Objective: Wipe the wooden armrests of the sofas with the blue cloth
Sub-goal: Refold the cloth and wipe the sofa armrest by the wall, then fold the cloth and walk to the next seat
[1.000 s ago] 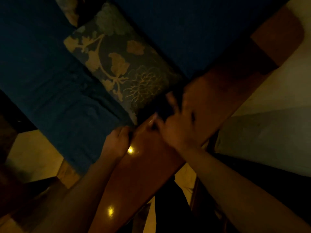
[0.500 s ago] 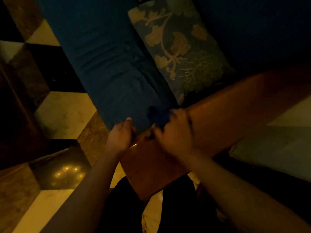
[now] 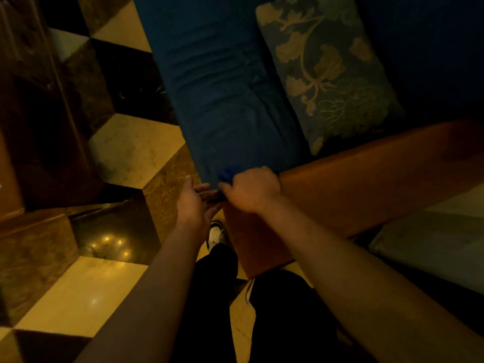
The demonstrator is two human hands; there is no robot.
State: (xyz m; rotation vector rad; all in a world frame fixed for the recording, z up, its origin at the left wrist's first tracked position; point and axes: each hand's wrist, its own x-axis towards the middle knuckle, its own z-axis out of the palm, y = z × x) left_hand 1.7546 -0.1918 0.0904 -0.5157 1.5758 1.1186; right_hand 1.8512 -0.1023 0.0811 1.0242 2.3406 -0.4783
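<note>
A broad wooden armrest (image 3: 366, 184) runs from the right edge down to its front end near the middle. My right hand (image 3: 252, 191) is shut on the blue cloth (image 3: 227, 176) at the armrest's front inner corner, where it meets the dark blue seat cushion (image 3: 225, 100). Only a small bunch of the cloth shows past my fingers. My left hand (image 3: 193, 203) hovers just left of that corner with its fingers apart, palm turned toward the cloth, holding nothing.
A floral throw pillow (image 3: 327, 69) leans on the seat beside the armrest. Glossy tiled floor (image 3: 131, 150) in cream, brown and black lies to the left. Dark wooden furniture (image 3: 31, 106) stands at far left. My legs and a white shoe (image 3: 216, 233) are below.
My right hand has slid the cloth along the armrest to its front end. The left hand has come off the armrest edge and opened. The view has swung left, showing more floor.
</note>
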